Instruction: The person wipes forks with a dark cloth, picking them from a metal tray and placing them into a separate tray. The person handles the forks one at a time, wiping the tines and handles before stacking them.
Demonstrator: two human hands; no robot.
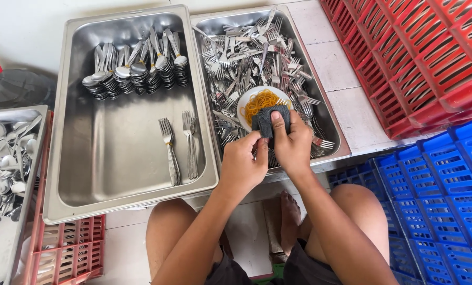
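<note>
My right hand (292,143) grips a dark cloth (269,119) wrapped around cutlery, over the near edge of the right steel tray (335,138). My left hand (242,163) holds the lower end of that cutlery, touching the right hand. The tray is heaped with loose forks (257,58). A white bowl (245,103) of orange rubber bands (263,98) sits among them, just beyond my hands. The left steel tray (114,163) holds two bundles of forks (179,145) and rows of stacked spoons (135,71).
Red crates (420,58) stand at the back right, blue crates (441,200) at the near right. Another tray of spoons (6,163) rests on a red crate (62,248) at the left. A water jug (9,87) stands behind it. My knees are below the trays.
</note>
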